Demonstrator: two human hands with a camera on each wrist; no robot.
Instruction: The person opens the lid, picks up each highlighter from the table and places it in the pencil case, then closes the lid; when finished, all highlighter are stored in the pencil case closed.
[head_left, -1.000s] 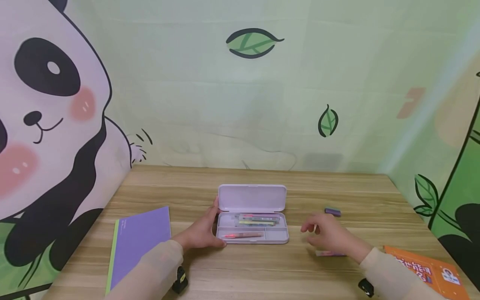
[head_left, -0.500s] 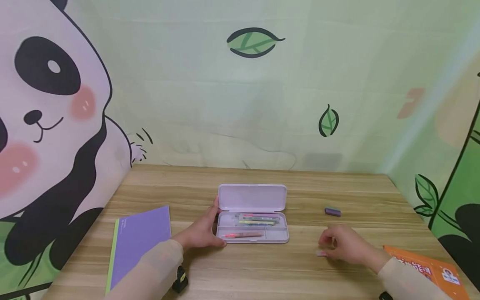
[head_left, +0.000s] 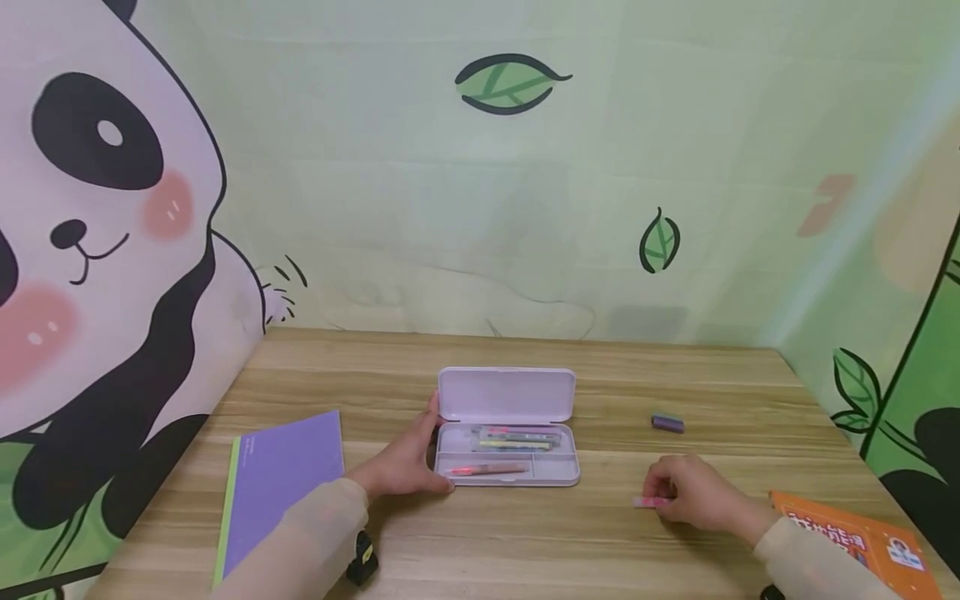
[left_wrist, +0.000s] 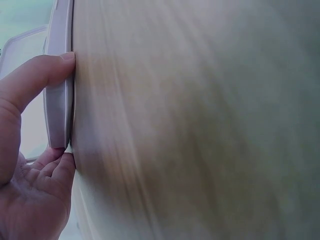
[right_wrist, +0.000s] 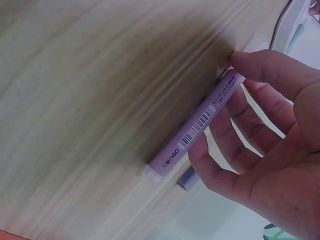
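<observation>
An open lilac pencil case (head_left: 555,472) stands mid-table, its lid (head_left: 506,394) tipped back. Several pens (head_left: 517,439) lie in its rear compartment and a pinkish pen (head_left: 489,470) in the front one. My left hand (head_left: 405,460) grips the case's left end, thumb at the front and fingers behind; in the left wrist view the thumb presses its side wall (left_wrist: 59,110). To the right, my right hand (head_left: 693,493) pinches a slim, pink-sleeved eraser (right_wrist: 192,130) with a barcode and white end, low over the table. The fingers hide part of it in the head view.
A small dark purple block (head_left: 667,423) lies behind my right hand. A purple notebook (head_left: 288,483) rests at the left, partly under my left forearm. An orange booklet (head_left: 862,542) lies at the right, partly covered by the right sleeve. A panda-print backdrop (head_left: 360,167) stands behind the table.
My right hand has moved right and down from beside the pencil case to the eraser and now pinches it. My left hand stays on the case.
</observation>
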